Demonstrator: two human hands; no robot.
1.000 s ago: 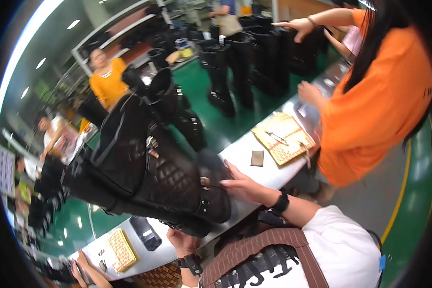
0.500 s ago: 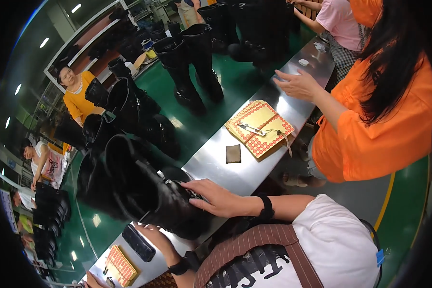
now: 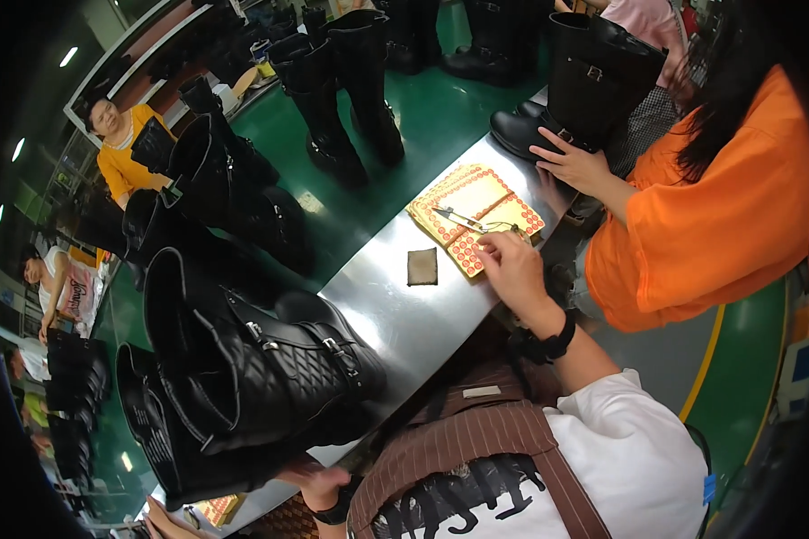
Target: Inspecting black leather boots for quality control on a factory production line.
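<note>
My right hand (image 3: 514, 274) is over the near right part of a stack of yellow sheets with round red stickers (image 3: 463, 184). Its thumb and fingertips are drawn together; anything between them is too small to make out. Metal thread snips (image 3: 458, 218) lie on the stack, beside a dark cord. On my left stand black knee-high boots with buckled straps; the nearer boot (image 3: 288, 359) has a quilted panel. Blurred, my left hand (image 3: 313, 478) is at the underside of this boot, which hides most of its fingers.
A square brown pad (image 3: 422, 268) lies on the metal bench edge (image 3: 368, 301). A person in orange (image 3: 710, 234) on the right has a hand by a black boot (image 3: 593, 85). More boots (image 3: 333, 99) stand on the green table (image 3: 422, 117). Another sticker stack (image 3: 217, 510) shows at lower left.
My right hand has left the boot and moved right to the sticker sheets. The near boots have shifted, covering the dark case on the bench. A boot now stands by the orange-clad person.
</note>
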